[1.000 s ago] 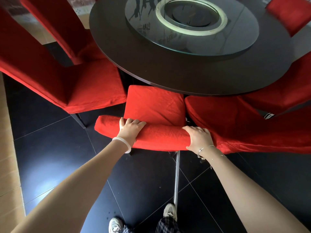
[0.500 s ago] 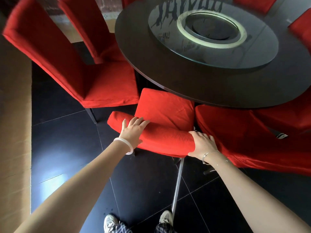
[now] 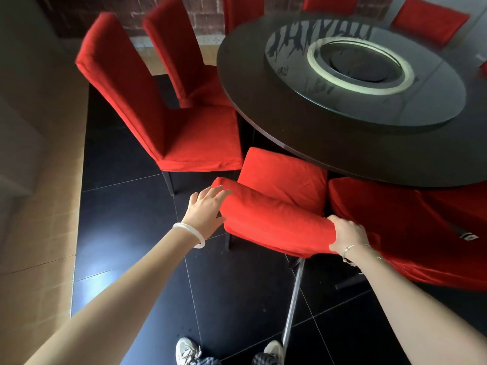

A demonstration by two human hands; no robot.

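Flooring of glossy black tiles [image 3: 126,201] is seen beneath a large round counter [image 3: 303,122] of dark polished material, on which a circular glass turntable [image 3: 434,101] is set. A brick wall [image 3: 205,11] is made out behind it. Chairs draped in soft red fabric are ranged around the rim, a tall-backed one [image 3: 147,109] to the left. The red chair [image 3: 276,219] nearest the person is tucked partly under the counter, its padded, rounded back top turned toward the camera. Its right end is gripped by the right hand [image 3: 347,235], the fingers [image 3: 336,219] curled over the cloth. The left hand [image 3: 205,214] is held at the left end with fingers [image 3: 216,192] straight and spread; contact cannot be judged. A white bangle [image 3: 189,234] is worn on the left wrist.
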